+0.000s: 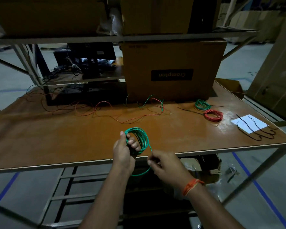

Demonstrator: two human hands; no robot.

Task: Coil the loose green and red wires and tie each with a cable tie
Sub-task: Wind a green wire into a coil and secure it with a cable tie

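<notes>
Gripping green coil [139, 139] w/ left hand [122, 152] over table edge [89, 162], right hand [165, 164] fingers pinching tail

The left hand [122, 152] gripped a green wire coil [139, 139] above the near edge of the orange table [56, 139], while the right hand [165, 164] pinched its trailing end. Loose red and green wires [122, 111] sprawled farther back before a Crompton carton [172, 70]. At far right lay a tied green coil [202, 104], a red coil [213, 115] and black cable ties [254, 128] on white paper [261, 122].
</notes>
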